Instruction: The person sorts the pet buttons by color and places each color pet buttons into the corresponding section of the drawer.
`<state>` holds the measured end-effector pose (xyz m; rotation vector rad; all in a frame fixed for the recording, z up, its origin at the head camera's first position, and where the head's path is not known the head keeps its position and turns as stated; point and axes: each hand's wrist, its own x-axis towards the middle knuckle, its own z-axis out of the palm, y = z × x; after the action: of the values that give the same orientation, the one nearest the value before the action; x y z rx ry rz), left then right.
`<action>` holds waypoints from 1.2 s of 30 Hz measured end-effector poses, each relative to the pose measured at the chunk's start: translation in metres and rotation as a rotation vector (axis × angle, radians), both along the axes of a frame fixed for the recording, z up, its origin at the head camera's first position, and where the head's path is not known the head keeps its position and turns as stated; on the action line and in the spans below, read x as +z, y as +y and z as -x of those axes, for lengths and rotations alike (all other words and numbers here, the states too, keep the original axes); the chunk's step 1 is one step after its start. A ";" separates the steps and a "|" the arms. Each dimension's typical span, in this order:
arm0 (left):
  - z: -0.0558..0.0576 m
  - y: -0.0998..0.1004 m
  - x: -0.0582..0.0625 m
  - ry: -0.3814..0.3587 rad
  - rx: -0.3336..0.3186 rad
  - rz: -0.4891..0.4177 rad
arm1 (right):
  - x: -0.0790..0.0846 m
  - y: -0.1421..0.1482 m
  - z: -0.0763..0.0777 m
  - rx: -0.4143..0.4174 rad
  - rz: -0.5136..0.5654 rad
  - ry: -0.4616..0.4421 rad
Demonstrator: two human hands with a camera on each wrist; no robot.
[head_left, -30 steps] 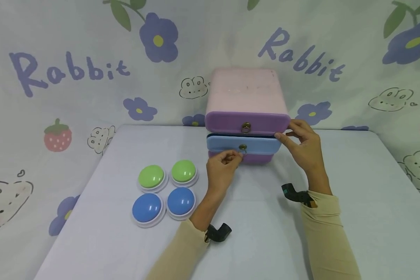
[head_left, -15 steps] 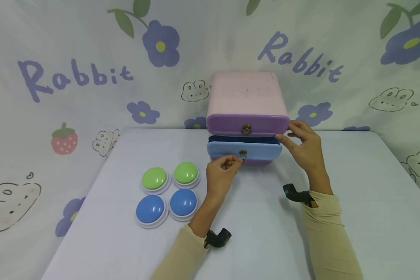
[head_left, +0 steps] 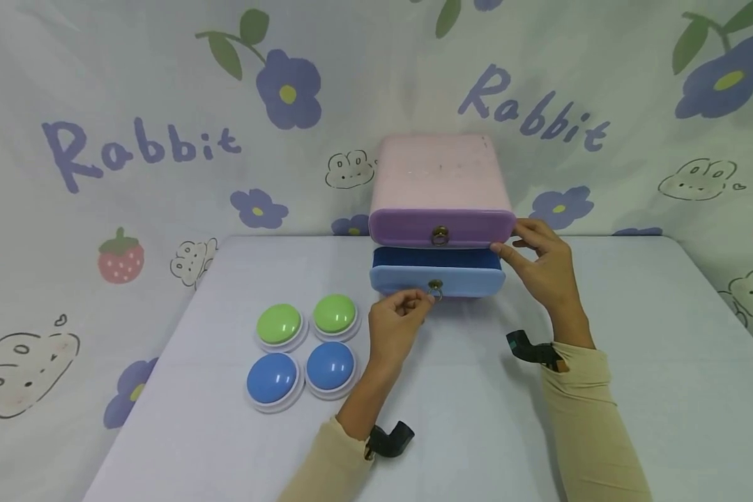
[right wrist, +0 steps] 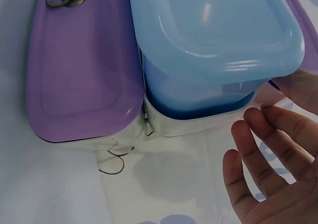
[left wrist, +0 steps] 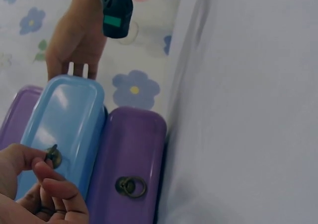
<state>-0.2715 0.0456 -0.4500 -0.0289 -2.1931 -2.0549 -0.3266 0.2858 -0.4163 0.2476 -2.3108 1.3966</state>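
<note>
A pink drawer cabinet [head_left: 439, 167] stands at the back, with an upper purple drawer [head_left: 401, 229] closed and a blue drawer [head_left: 401, 280] pulled partly out below it. My left hand [head_left: 394, 328] pinches the small ring pull [head_left: 437, 294] on the blue drawer's front between thumb and forefinger. A lower purple drawer [left wrist: 131, 149], closed and with its own ring, shows in the left wrist view. My right hand [head_left: 547, 272] rests on the cabinet's right side, thumb at the front corner under the upper drawer. In the right wrist view its fingers [right wrist: 258, 159] are extended, fingertips against the side wall.
Two green dome buttons [head_left: 279, 323] and two blue ones [head_left: 329, 365] with white bases sit left of my left forearm. A white cloth covers the table [head_left: 464, 432]. Behind the cabinet hangs a curtain [head_left: 163, 70] printed with flowers and rabbits.
My left hand has drawn the blue drawer forward by its ring, and the dark blue inside now shows more. The right hand stays at the cabinet's side. The head view has tilted slightly.
</note>
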 end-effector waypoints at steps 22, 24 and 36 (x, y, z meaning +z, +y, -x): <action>-0.020 -0.003 0.001 -0.005 -0.018 -0.004 | 0.000 0.000 0.000 0.004 -0.009 0.003; -0.022 -0.003 0.001 -0.009 -0.024 -0.010 | 0.000 0.000 0.000 0.001 -0.011 -0.001; -0.033 -0.002 0.004 -0.075 -0.038 0.038 | 0.000 0.001 0.003 -0.013 -0.026 -0.012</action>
<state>-0.2387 0.0431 -0.4465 0.0033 -2.2931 -2.0660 -0.3292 0.2866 -0.4165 0.2323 -2.3371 1.3663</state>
